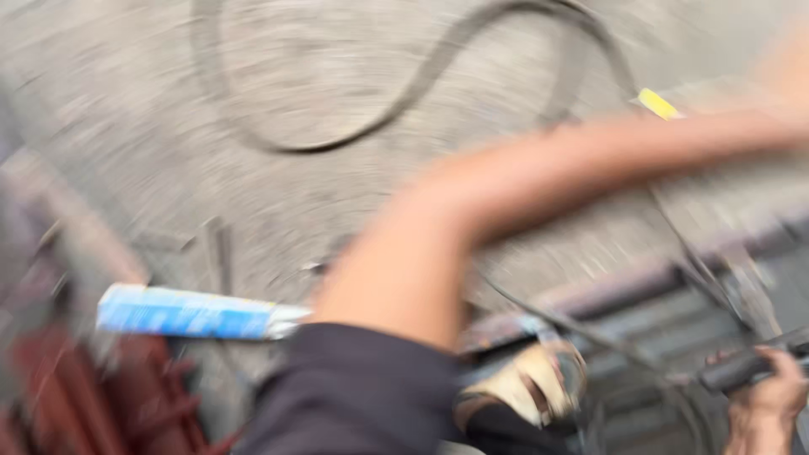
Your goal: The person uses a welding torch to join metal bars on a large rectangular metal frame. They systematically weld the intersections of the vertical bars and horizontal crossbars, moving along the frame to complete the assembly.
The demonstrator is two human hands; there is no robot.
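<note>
Fingers of your right hand [771, 396] are curled tight round a dark, rod-like tool handle [746, 366] at the near right corner of the grey concrete floor [126, 109]. Hold that grip steady, I'd judge, since thin wires cross just beside it. Your left arm [472, 194] reaches across to the right. Its hand is out of view, so I cannot tell its state. A blue-and-white plastic cartridge tube [190, 312] lies toward the floor's left edge. Farther off, a dark rubber cable [404, 93] loops.

Your raised arm [506, 194] is bare below a dark navy sleeve [354, 392]; a tan strapped sandal [527, 388] covers your foot, all badly blurred.
</note>
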